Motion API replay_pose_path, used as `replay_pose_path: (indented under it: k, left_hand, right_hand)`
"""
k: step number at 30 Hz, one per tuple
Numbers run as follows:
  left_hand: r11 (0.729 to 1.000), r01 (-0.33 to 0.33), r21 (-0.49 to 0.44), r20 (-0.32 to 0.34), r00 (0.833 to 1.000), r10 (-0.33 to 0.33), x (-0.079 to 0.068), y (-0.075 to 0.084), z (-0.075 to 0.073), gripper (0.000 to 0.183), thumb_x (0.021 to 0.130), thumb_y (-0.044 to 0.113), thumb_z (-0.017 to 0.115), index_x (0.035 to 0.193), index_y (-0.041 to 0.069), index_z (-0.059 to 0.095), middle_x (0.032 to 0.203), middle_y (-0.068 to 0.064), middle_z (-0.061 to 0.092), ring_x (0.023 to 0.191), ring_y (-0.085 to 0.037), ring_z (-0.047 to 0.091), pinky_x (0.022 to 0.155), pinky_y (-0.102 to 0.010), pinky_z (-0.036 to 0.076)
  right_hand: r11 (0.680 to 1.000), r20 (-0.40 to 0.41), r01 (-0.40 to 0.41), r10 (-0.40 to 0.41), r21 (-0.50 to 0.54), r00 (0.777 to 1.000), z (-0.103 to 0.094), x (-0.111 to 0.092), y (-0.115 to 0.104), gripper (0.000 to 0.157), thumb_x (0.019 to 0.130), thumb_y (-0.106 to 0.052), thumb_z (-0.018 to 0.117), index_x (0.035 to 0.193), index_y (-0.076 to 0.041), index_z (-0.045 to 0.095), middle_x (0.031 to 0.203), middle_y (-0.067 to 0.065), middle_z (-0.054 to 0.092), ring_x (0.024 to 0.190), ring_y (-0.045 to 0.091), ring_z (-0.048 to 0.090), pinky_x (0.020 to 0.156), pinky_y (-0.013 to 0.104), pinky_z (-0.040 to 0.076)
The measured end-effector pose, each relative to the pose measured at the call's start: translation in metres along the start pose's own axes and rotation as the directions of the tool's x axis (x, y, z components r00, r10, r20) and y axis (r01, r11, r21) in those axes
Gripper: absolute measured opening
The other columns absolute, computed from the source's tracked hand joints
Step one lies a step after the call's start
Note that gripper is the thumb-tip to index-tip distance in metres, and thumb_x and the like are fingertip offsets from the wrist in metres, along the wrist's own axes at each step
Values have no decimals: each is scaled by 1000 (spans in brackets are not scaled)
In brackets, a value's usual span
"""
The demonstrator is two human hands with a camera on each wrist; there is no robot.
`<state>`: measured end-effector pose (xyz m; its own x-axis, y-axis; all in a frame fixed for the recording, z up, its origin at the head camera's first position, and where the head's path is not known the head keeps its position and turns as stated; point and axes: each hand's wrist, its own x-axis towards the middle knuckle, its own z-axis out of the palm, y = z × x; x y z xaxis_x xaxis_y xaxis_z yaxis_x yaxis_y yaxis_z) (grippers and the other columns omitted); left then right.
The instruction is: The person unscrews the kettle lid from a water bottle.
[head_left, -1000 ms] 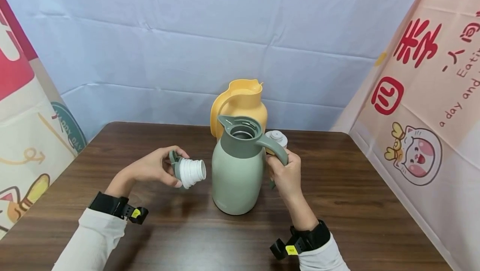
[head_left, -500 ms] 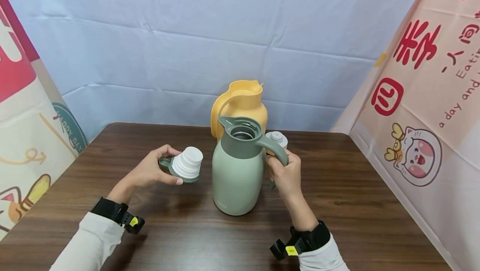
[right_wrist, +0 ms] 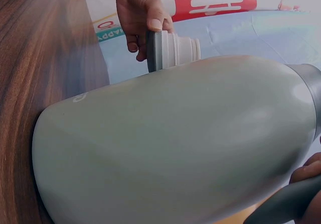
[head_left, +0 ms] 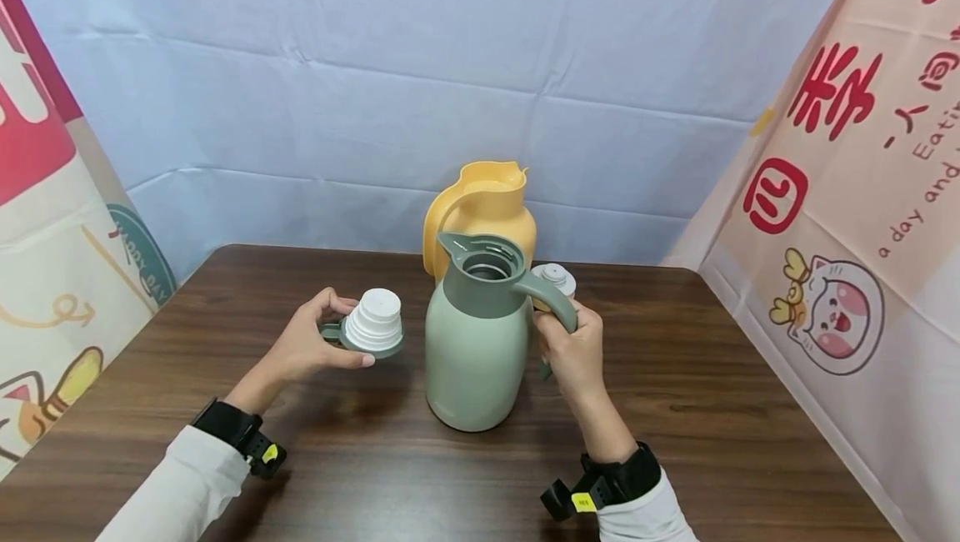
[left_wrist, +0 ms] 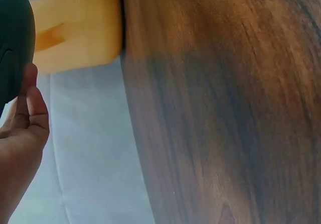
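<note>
A green thermos jug (head_left: 477, 358) stands upright on the table, its mouth uncovered. My right hand (head_left: 572, 350) grips the handle (head_left: 553, 296) on its right side. Left of the jug, my left hand (head_left: 311, 338) holds the jug's lid (head_left: 375, 321) above the table by its edge, thumb on the near side. White stepped plug upward, green rim below, the lid lies upside down. In the right wrist view the lid (right_wrist: 173, 50) shows beyond the jug body (right_wrist: 175, 138). Only the dark green underside of the lid (left_wrist: 15, 43) appears in the left wrist view.
Behind the green jug stands a yellow jug (head_left: 483, 200), partly hidden. A white stopper-like piece (head_left: 553, 277) is beside it, behind my right hand. The dark wooden table (head_left: 675, 375) ends at a pale cloth backdrop (head_left: 337, 108), with printed cloths at both sides.
The lid has turned in my left hand: its white plug pointed right toward the jug and now points up. My right hand and the green jug have stayed in place.
</note>
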<state>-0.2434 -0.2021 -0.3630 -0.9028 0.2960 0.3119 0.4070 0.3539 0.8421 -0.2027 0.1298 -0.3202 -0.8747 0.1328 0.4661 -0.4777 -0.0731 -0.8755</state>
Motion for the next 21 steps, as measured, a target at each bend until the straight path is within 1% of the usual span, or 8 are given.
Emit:
replay_pose_path:
  k: [6,9,12,14,18,21]
  left_hand:
    - [999,5,46,6,1000,-6,-1,-3,2,56,60,24,90,93,9,47,119,-8,56,106,-26,54,90,-51,37]
    - [995,30,93,22,999,-32,-3,-4,6,59,57,31,90,93,11,48,119,-4,58,105,-24,55,89,-49,38]
    - [986,48,159,45,997,-55,-4,-6,9,62,54,40,90,93,14,50,116,0,60,104,-21,56,88,-47,39]
    - [978,46,204,58,997,-59,-4,-8,11,63,52,44,89,93,16,51,114,1,61,103,-20,57,86,-46,40]
    - [962,31,273,75,996,-53,-4,-10,12,61,53,48,88,90,17,51,110,3,63,101,-21,58,85,-46,41]
    - [952,30,306,87,994,-59,-4,-11,13,60,52,50,87,87,18,50,107,4,63,98,-19,58,83,-44,43]
  right_hand:
    - [1000,-2,3,-3,1,1000,0,0,1,30,79,14,49,57,-5,39,41,-2,31,33,8,27,34,22,26]
    - [1000,-1,3,-3,-4,1000,-1,0,2,31,79,13,49,57,-5,39,41,-2,30,33,8,27,34,22,26]
    - [1000,-2,2,-2,-9,1000,-1,0,2,31,79,13,49,57,-5,38,41,-2,30,33,8,26,34,22,25]
    - [1000,-2,1,-1,-11,1000,-2,0,3,31,79,13,49,57,-5,38,41,-2,29,33,8,26,34,23,25]
    - [1000,0,-2,2,-8,1000,-1,0,3,31,79,13,49,57,-6,38,42,-2,30,33,8,26,34,23,25]
    - [1000,4,-4,4,-1,1000,-1,0,3,31,79,13,49,57,-6,38,42,-2,30,33,8,26,34,22,25]
